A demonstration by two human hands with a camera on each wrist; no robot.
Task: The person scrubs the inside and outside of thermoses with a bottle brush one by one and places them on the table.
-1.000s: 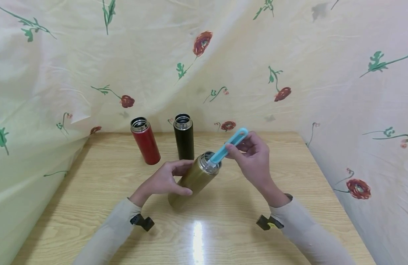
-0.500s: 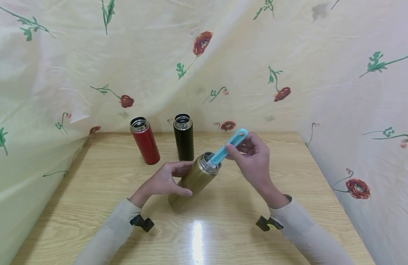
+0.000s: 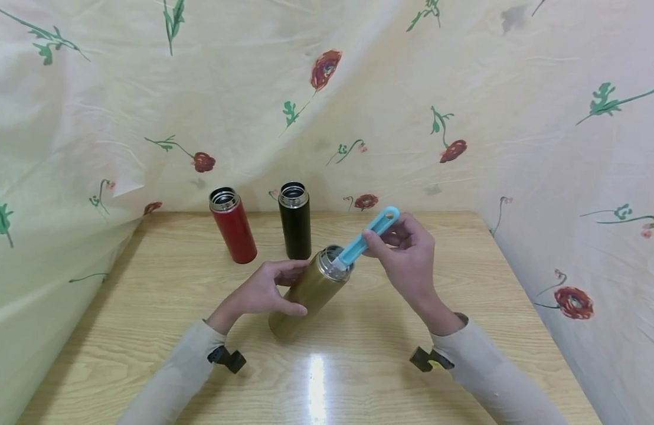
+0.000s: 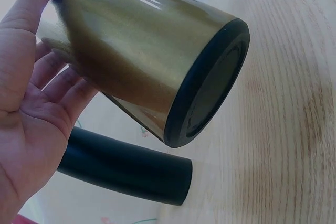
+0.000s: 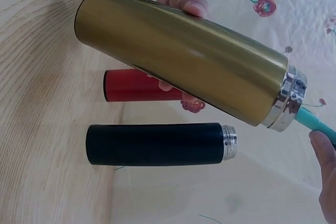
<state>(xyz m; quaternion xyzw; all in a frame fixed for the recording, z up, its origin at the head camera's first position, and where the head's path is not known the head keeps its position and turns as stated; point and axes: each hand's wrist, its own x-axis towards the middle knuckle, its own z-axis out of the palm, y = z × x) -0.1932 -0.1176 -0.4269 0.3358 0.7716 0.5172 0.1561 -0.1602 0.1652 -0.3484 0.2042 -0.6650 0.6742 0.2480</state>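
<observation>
My left hand (image 3: 263, 289) grips a gold thermos flask (image 3: 312, 295) round its body, with the thumb along the near side. The flask leans over, its lidless steel mouth up to the right, and its dark base hangs over the table in the left wrist view. Between thumb and fingers, my right hand (image 3: 410, 257) pinches the light-blue handle of a bottle brush (image 3: 353, 250). The handle slants down into the flask's mouth, where its pale neck meets the rim; the brush's head is hidden inside.
Behind the left hand stand two more lidless flasks, one red (image 3: 235, 230) and one black (image 3: 296, 230). All of this is on a pale wooden table (image 3: 173, 283). A flowered cloth (image 3: 242, 106) hangs along the back and sides.
The flask and left hand have sunk very slightly. My right hand and the brush handle have shifted a touch to the right and down. The grips look the same.
</observation>
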